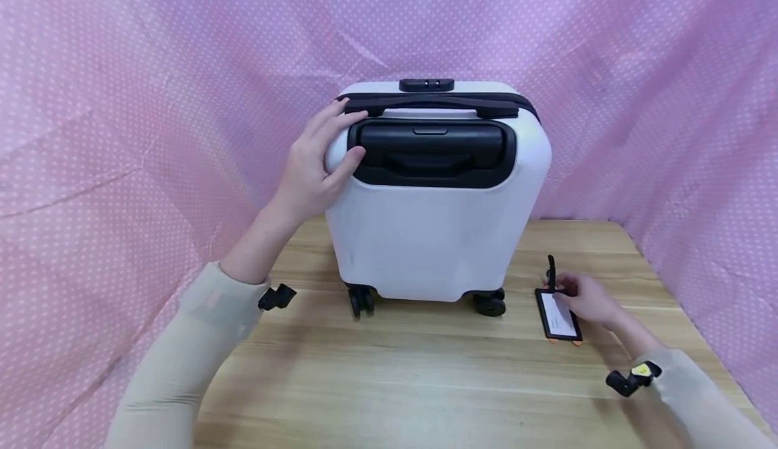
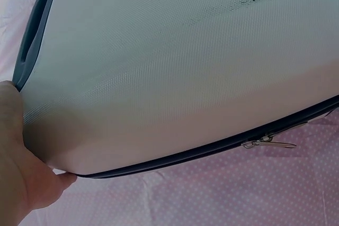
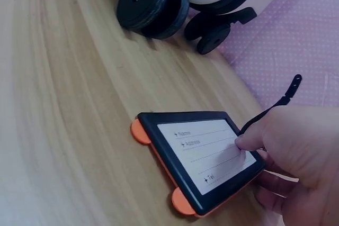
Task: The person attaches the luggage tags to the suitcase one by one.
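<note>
A white suitcase stands upright on its black wheels, its black handle recess facing me. My left hand holds the suitcase's upper left corner, thumb on the front and fingers over the top edge. In the left wrist view the suitcase's side shows dark scuffs and a zipper. To the right of the suitcase, my right hand pinches a luggage tag with the thumb on its white card and fingers beneath. The tag has a black frame, orange tabs and a black strap; its card has printed lines for name, address and tel.
The wooden table lies under the suitcase and the tag. Pink dotted cloth hangs behind and on both sides. A suitcase wheel stands to the left of the tag.
</note>
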A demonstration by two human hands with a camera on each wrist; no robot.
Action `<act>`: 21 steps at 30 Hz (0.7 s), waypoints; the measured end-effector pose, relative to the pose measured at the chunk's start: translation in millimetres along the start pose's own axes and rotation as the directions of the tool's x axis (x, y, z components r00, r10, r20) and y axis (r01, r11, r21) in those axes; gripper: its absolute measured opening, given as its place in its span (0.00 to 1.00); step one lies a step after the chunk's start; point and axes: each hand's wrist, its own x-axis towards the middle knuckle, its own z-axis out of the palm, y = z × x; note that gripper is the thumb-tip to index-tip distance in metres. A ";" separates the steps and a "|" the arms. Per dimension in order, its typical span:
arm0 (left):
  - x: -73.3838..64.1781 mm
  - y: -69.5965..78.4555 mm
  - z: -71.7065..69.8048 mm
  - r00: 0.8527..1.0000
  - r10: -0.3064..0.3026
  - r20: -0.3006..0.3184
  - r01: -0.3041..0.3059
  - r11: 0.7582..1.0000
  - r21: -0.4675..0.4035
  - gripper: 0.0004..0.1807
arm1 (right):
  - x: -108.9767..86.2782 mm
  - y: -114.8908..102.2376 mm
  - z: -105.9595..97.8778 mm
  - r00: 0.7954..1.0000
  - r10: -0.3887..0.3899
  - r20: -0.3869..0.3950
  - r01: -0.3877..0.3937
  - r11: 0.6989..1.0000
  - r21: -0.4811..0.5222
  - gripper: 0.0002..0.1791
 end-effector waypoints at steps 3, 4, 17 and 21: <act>-0.4 0.3 1.5 1.000 0.002 -0.007 -0.002 1.000 0.001 0.23 | -0.1 0.9 -2.3 1.000 0.026 0.001 -0.026 0.996 0.083 0.13; -0.6 0.2 1.9 1.000 0.002 -0.010 -0.002 1.000 0.001 0.23 | -0.1 1.0 -3.6 0.999 0.034 0.001 -0.033 0.993 0.110 0.14; -0.3 1.0 2.4 1.000 0.002 -0.020 -0.002 1.000 0.005 0.23 | -1.0 -12.9 -25.3 0.998 0.058 -0.032 -0.049 0.970 0.237 0.16; -0.5 -0.4 3.6 1.000 -0.002 -0.019 0.002 1.000 0.003 0.23 | -1.7 -25.9 -39.5 0.993 -0.015 -0.113 0.039 0.978 0.207 0.13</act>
